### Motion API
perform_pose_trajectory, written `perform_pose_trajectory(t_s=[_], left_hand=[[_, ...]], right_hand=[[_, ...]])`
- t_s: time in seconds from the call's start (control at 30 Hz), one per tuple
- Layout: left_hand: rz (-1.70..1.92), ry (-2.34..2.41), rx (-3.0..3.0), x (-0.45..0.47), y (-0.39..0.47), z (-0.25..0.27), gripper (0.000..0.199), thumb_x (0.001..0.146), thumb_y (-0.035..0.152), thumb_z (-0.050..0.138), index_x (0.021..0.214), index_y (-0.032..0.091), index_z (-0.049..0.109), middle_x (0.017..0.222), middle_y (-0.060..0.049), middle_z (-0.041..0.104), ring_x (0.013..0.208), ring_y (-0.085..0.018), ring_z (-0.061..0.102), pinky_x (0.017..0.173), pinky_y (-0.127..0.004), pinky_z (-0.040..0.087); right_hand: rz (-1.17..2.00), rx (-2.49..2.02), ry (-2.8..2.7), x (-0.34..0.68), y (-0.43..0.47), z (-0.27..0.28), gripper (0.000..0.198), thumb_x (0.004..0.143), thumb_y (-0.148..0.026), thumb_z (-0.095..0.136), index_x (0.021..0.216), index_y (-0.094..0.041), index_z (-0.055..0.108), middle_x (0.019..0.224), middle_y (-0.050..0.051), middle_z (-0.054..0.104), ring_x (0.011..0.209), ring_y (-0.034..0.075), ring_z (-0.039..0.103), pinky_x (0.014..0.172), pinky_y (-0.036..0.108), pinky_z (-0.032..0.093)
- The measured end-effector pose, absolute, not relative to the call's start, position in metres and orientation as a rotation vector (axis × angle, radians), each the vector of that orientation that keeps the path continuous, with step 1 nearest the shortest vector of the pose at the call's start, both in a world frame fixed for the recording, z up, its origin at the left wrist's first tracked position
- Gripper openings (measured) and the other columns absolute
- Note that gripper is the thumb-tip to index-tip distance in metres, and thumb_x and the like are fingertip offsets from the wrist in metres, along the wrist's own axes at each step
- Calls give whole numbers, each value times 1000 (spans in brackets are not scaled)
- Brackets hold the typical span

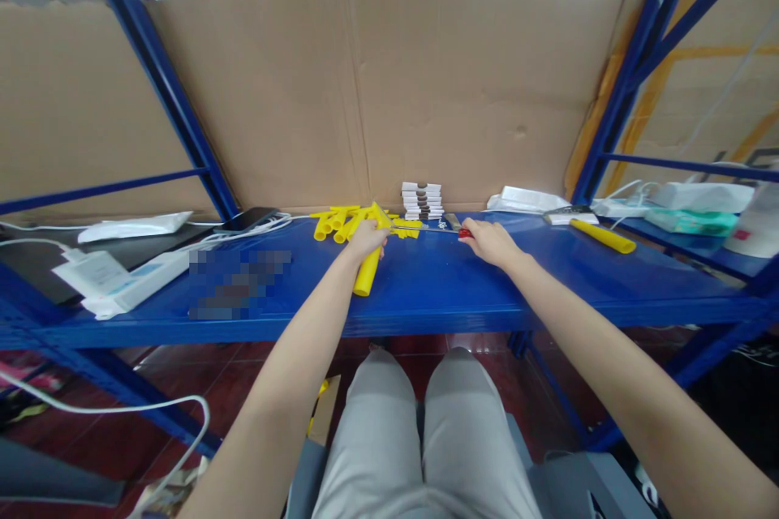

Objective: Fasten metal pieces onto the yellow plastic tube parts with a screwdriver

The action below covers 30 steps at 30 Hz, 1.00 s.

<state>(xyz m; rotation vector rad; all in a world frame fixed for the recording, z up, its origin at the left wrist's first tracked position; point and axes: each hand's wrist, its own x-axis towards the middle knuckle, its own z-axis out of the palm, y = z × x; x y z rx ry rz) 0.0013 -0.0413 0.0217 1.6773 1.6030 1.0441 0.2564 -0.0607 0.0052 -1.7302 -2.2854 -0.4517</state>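
Note:
Over the blue shelf, my left hand (367,240) is closed around a yellow plastic tube (366,274), its lower end tilted toward me. A red-handled screwdriver (466,233) is gripped in my right hand (488,242), and its thin metal shaft lies level, pointing left to the upper part of the tube. Whether the tip touches or enters the tube I cannot tell. Just behind my left hand lies a pile of yellow tubes (332,225). Small flat yellow pieces (407,230) are spread beside them, under the shaft.
Stacked white boxes (421,201) stand against the cardboard panel (462,97). Another yellow tube (604,236) lies at the right. On the left are a white power strip (143,282) with cables and a dark phone (251,218). Blue posts (626,89) frame both sides.

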Motion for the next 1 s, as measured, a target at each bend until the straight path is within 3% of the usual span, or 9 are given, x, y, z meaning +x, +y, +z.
perform_pose_trajectory(t_s=[0.23, 0.47, 0.73, 1.0], left_hand=[[1004, 1632, 1690, 1, -42, 21, 20, 76, 8, 51, 60, 18, 47, 41, 6, 46, 33, -10, 47, 43, -21, 40], [1012, 1642, 1694, 1, -42, 21, 20, 75, 7, 52, 59, 18, 48, 41, 5, 47, 34, -10, 47, 43, -20, 39], [1003, 1665, 1650, 2, -45, 20, 13, 77, 10, 53, 66, 17, 53, 43, 5, 47, 36, -11, 49, 44, -22, 42], [1020, 1646, 1592, 4, -47, 19, 16, 77, 11, 56, 64, 18, 49, 44, 6, 47, 34, -10, 46, 42, -22, 41]], right_hand=[[-451, -1701, -2324, 258, -52, -3, 35, 99, -34, 36, 118, -12, 56, 118, 19, 62, 111, 30, 56, 87, 38, 39], [-426, -1721, -2318, 257, -59, 3, 30, 97, -33, 42, 118, -16, 55, 112, 16, 66, 102, 27, 62, 79, 32, 42], [-447, -1654, -2388, 258, -55, 0, 36, 99, -34, 34, 117, -13, 57, 113, 19, 65, 107, 29, 60, 85, 36, 44], [-362, -1729, -2350, 258, -60, 0, 33, 96, -35, 44, 123, -18, 50, 107, 13, 69, 97, 27, 66, 75, 31, 46]])
